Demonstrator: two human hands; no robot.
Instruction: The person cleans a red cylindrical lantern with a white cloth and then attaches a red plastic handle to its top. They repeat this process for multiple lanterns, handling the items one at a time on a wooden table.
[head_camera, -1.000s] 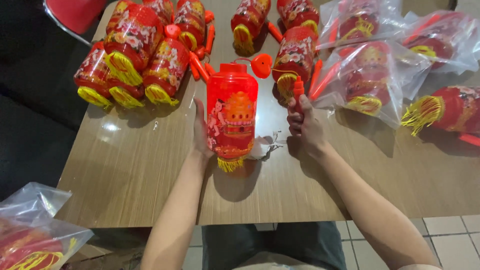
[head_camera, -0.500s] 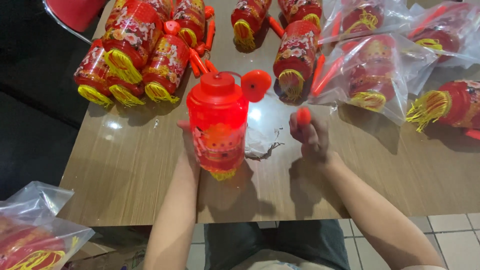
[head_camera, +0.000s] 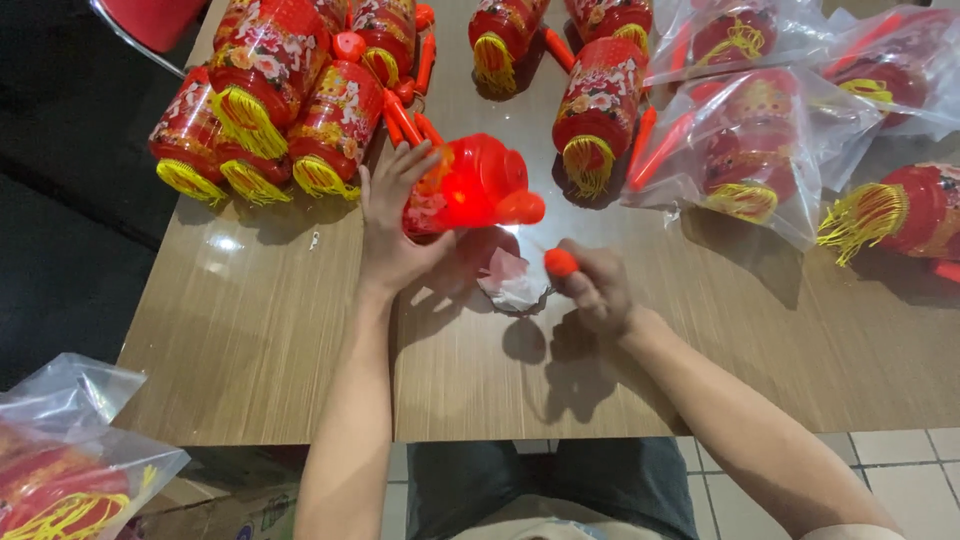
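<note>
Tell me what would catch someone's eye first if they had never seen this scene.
First, the glowing red plastic lantern at the centre of the wooden table, tilted on its side in the left hand. Beside it the right hand grips a red handle tip above a crumpled clear wrapper. Next, the pile of red lanterns with yellow tassels at upper left, and bagged lanterns at upper right.

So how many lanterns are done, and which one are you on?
Looks done: a pile of red lanterns with yellow tassels lies unbagged at the table's far left. In hand: the left hand holds a glowing red lantern tipped on its side, and the right hand grips an orange handle. Probably left: several lanterns in clear plastic bags on the right.
</note>
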